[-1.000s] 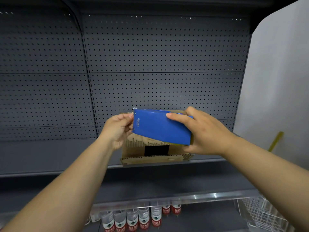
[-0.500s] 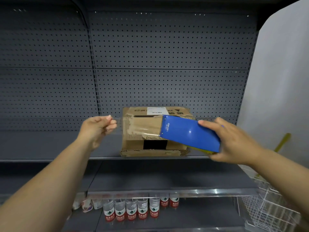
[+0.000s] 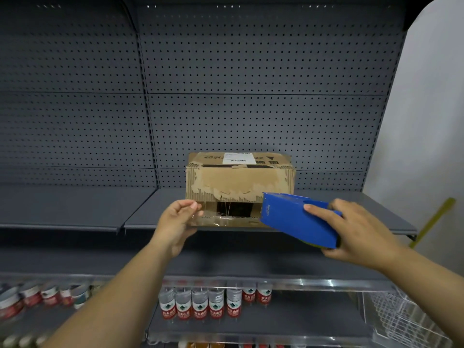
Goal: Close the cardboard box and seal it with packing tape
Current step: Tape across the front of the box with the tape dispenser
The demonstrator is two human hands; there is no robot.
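A worn cardboard box (image 3: pixel 239 180) with a white label on top stands on the grey shelf (image 3: pixel 140 209). Its front face shows a dark gap between the flaps. My right hand (image 3: pixel 361 232) grips a blue tape dispenser (image 3: pixel 293 218) at the box's lower right front corner. A strip of clear packing tape (image 3: pixel 226 213) stretches from the dispenser leftward across the lower front of the box. My left hand (image 3: pixel 178 222) pinches the free end of that tape at the box's lower left corner.
Dark pegboard backs the shelving. On the lower shelf stand several water bottles (image 3: pixel 208 306) and cans (image 3: pixel 32 296). A white wire basket (image 3: pixel 401 320) sits at lower right, a yellow-green stick (image 3: pixel 431 222) leans by the white wall on the right.
Both hands dropped lower on the box front. My left hand came back in from the left to the box's lower left corner, and the tape span now lies across the lower gap.
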